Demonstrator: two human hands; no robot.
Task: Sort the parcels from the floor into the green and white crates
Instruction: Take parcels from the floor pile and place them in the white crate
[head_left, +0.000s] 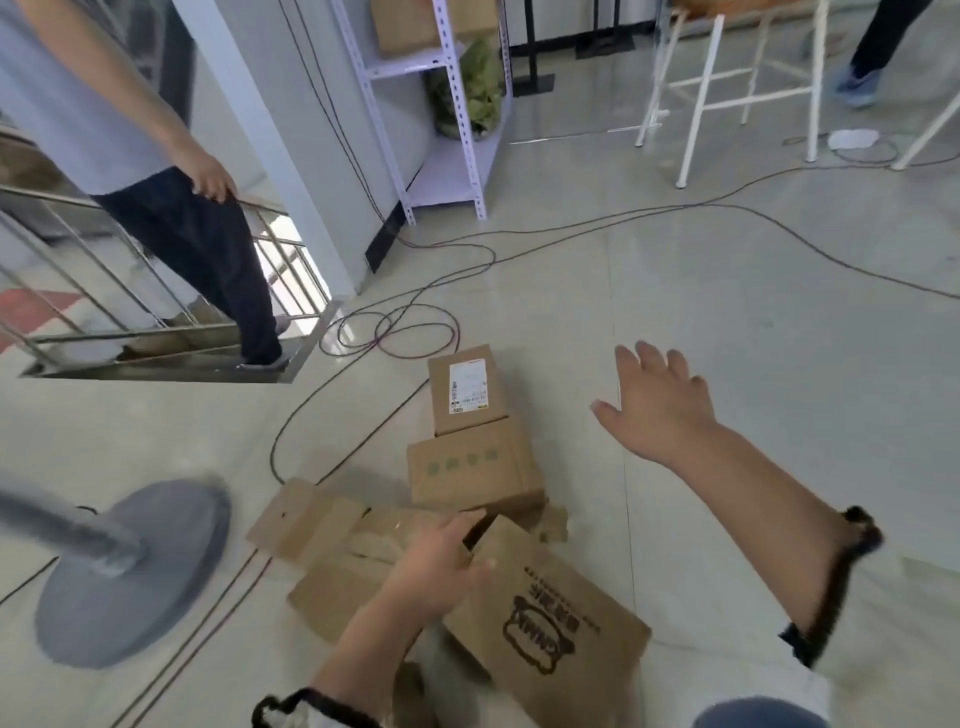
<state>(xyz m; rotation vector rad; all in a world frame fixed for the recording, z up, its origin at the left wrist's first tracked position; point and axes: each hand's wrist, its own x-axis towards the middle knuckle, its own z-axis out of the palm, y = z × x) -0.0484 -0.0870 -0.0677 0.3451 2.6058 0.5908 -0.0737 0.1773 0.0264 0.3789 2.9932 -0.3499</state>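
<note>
Several brown cardboard parcels lie in a heap on the pale floor at centre bottom. My left hand (434, 566) grips the upper edge of the nearest parcel (550, 618), which carries a dark printed logo and is tilted. Beyond it lies a box with faint green marks (472, 470), and behind that a smaller box with a white shipping label (467, 389). Flatter cardboard parcels (311, 525) lie to the left. My right hand (657, 402) hovers open above the floor, right of the labelled box, holding nothing. No crates are in view.
A grey round stand base (130, 571) sits at lower left. Cables (395, 332) run and coil across the floor behind the parcels. A person (171, 208) stands at a stair railing at left. A white shelf (441, 104) and stool legs (727, 93) stand at the back.
</note>
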